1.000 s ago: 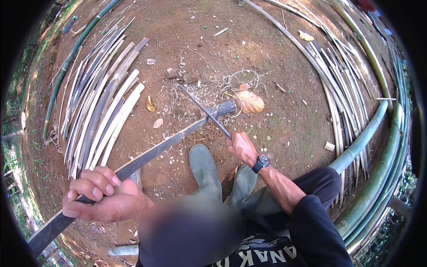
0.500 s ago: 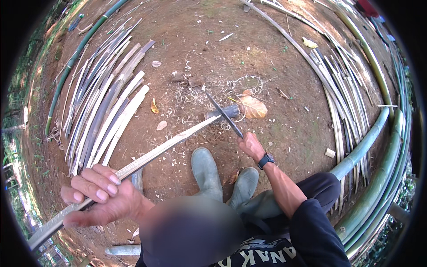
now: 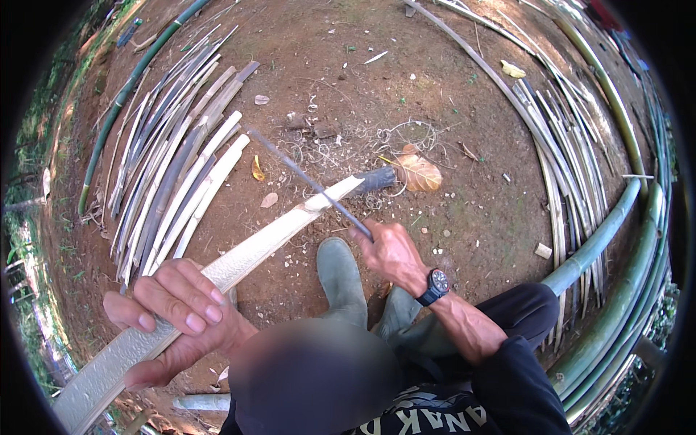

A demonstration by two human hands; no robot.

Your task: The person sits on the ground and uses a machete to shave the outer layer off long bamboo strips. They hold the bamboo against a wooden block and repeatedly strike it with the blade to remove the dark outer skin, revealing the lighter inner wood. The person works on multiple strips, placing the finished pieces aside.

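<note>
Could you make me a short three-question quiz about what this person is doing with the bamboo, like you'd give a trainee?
1. True or false: the left hand grips the near end of the split bamboo strip.
2. Multiple choice: the long blade in the right hand lies
A. flat on the ground beside the dry leaf
B. across the strip near its far end
C. stuck in the green poles
3. Fill in: on the wrist of the right hand sits a dark ______.

Key:
1. True.
2. B: it crosses the strip, short of the dry leaf.
3. Wristwatch.
</note>
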